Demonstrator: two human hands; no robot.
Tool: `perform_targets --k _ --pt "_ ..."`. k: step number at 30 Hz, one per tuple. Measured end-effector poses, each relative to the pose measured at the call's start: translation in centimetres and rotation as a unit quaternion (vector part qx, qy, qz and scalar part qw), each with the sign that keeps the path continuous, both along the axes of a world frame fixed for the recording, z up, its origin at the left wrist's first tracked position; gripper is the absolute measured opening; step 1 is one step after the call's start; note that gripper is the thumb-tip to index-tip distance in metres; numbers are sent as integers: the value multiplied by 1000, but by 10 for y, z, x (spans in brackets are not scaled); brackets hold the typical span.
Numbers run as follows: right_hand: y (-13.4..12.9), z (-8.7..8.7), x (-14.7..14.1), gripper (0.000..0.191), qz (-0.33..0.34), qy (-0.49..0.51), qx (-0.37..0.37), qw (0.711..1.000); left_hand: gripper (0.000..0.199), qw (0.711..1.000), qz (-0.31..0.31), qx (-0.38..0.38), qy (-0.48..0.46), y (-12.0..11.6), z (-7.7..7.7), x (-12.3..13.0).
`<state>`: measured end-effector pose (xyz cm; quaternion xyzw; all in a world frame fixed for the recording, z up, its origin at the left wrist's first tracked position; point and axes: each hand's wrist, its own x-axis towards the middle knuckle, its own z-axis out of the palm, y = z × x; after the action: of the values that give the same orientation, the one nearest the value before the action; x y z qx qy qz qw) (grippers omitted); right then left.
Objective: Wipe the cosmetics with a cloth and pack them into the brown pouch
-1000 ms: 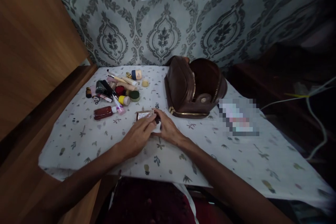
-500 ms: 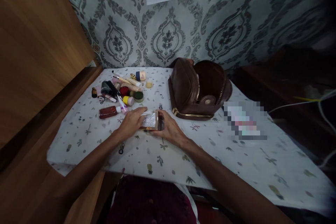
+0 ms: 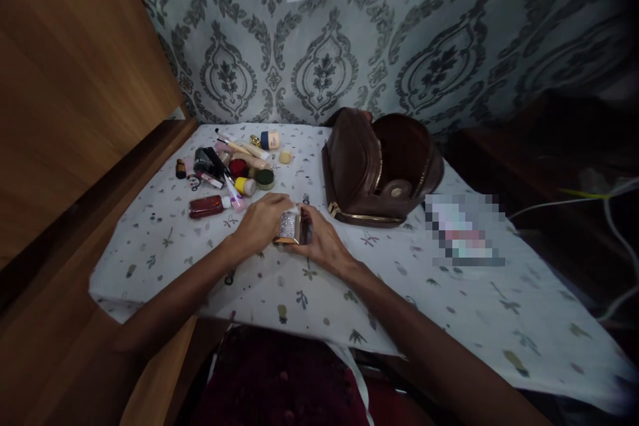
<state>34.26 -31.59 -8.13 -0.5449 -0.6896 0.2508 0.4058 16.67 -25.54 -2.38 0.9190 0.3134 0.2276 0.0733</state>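
Observation:
My right hand [image 3: 322, 239] grips a small box-shaped case [image 3: 288, 227] with a silvery glitter face and gold edges, holding it just above the table. My left hand [image 3: 264, 221] is curled over the case's left side, fingers closed on what looks like a white tissue [image 3: 292, 210] pressed against its top. Those fingers hide much of the tissue and part of the case. A bottle of dark red liquid [image 3: 206, 207] and a white-and-purple tube [image 3: 234, 198] lie left of my left hand.
A brown bag [image 3: 352, 163] stands unzipped behind my right hand. Several cosmetics, among them a green-lidded jar [image 3: 265, 179] and a yellow-banded bottle [image 3: 244, 186], lie heaped at the back left. A blurred-out item [image 3: 464, 229] lies right, near a white cable [image 3: 549, 200]. A wooden cabinet [image 3: 74, 80] borders the left.
My left hand has slid a little right and up over the case with the tissue, covering more of its glitter face. My right hand keeps its grip. The view has shifted slightly.

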Motion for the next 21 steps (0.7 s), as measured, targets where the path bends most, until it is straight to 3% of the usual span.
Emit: perform_targets --k 5,11,16,21 --pt "0 2 -1 78 6 14 -6 1000 31 998 48 -37 22 7 -3 -19" --pt "2 2 -1 79 3 30 -18 999 34 995 84 -44 -3 -6 -22 -37" --pt "1 5 -2 75 0 41 -26 999 35 996 69 -45 -24 -28 -35 -52" --pt "0 8 -4 73 6 56 -23 998 36 999 50 7 -17 -45 -38 -62"
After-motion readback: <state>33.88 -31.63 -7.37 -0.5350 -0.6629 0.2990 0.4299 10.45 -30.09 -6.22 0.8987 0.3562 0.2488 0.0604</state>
